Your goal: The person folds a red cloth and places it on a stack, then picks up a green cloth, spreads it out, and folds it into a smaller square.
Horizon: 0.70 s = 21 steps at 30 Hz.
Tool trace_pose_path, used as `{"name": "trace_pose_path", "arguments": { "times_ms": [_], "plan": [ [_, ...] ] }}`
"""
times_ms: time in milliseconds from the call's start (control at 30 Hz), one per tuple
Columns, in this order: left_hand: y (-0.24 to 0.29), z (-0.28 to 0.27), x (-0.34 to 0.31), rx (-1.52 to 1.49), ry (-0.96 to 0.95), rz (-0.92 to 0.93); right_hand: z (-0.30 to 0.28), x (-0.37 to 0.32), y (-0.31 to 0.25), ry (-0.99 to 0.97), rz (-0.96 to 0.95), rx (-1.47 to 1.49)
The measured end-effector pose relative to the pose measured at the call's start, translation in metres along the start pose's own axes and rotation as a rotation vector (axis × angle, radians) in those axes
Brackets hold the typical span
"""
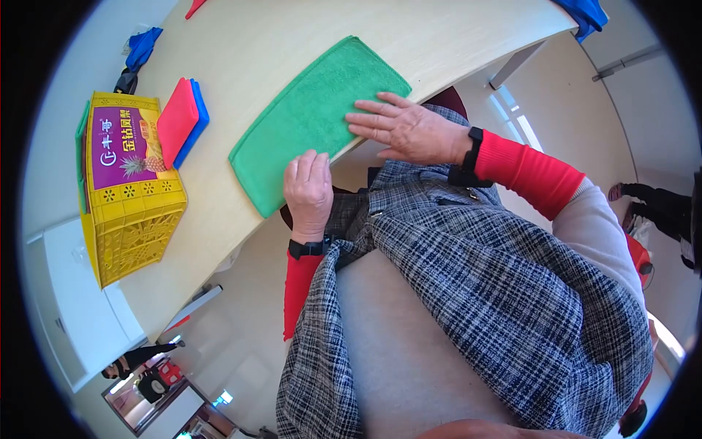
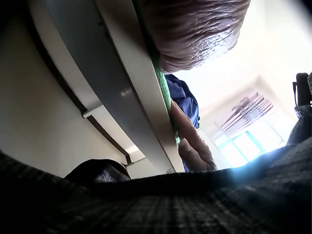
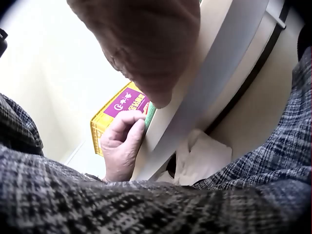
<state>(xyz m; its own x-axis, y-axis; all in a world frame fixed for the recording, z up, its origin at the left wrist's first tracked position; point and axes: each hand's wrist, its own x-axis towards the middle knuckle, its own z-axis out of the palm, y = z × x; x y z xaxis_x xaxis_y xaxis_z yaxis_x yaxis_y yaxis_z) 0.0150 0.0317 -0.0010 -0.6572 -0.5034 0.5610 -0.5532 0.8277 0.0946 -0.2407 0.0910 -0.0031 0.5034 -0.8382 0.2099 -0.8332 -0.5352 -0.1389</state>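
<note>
A green towel (image 1: 314, 110) lies spread flat on the pale table, its near long edge along the table's front edge. My right hand (image 1: 413, 132) rests on its right part with the fingers extended. Toward the near left part of the towel, my left hand (image 1: 308, 190) has bent fingers over the edge. In the right wrist view the left hand (image 3: 122, 144) brings thumb and index finger together right at the towel's edge (image 3: 150, 113). The right hand's fingers (image 2: 187, 131) show low over the table edge in the left wrist view.
A yellow crate (image 1: 139, 212) with a purple label stands at the table's left. Folded red (image 1: 178, 124) and blue cloths (image 1: 194, 132) lean against it. Another blue cloth (image 1: 583, 16) hangs at the far right corner. The table's front edge (image 1: 234, 252) runs close before my body.
</note>
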Motion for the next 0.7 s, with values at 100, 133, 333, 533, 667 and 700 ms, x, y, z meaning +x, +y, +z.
{"name": "trace_pose_path", "arguments": {
  "times_ms": [100,133,333,533,667,700],
  "plan": [
    [-0.007,-0.010,-0.010,0.002,0.005,-0.067,-0.004,-0.009,0.011,0.012,0.054,-0.008],
    [-0.010,-0.013,-0.014,0.002,0.004,-0.071,-0.005,-0.013,0.015,0.020,0.084,-0.013],
    [-0.035,-0.031,-0.046,0.049,0.023,-0.112,-0.014,-0.035,0.037,0.049,0.179,-0.079],
    [-0.045,-0.051,-0.064,0.137,0.016,-0.209,-0.034,-0.036,0.050,0.065,0.281,-0.187],
    [-0.044,-0.050,-0.046,0.132,0.009,-0.348,-0.025,0.003,0.028,0.183,0.277,0.037],
    [-0.043,-0.045,-0.035,0.110,-0.012,-0.324,-0.025,0.017,0.015,0.185,0.254,0.069]
  ]
}}
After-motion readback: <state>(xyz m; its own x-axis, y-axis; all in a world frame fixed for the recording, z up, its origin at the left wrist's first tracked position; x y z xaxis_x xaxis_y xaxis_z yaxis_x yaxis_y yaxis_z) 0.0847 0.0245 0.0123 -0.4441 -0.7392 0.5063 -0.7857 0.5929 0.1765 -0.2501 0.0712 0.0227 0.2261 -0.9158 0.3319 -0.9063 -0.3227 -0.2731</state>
